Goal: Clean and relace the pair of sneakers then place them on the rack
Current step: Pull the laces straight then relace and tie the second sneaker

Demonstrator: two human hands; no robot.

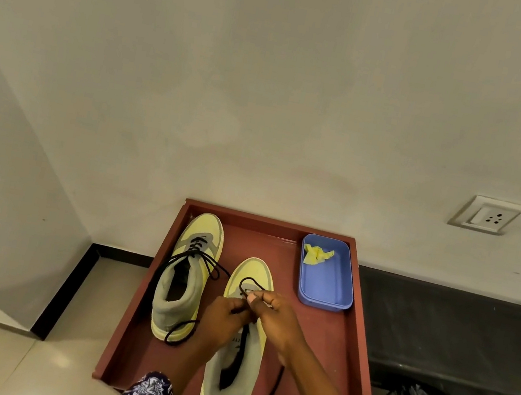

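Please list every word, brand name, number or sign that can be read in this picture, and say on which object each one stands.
No text can be read in this view.
Near sneaker: small dark marks beside the lace, too small and blurred to read.
Far sneaker: no lettering shows.
Blue tray: plain, no label.
Wall socket: only pin holes and a switch, no writing visible.

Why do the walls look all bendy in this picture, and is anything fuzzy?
Head view: the wide lens curves straight lines, so the wall edges and black skirting lean and bow toward the sides. Light is soft and dim, with faint shadows beside the left sneaker. The hands, left and right, look slightly blurred; the wall socket looks stretched and tilted near the edge.
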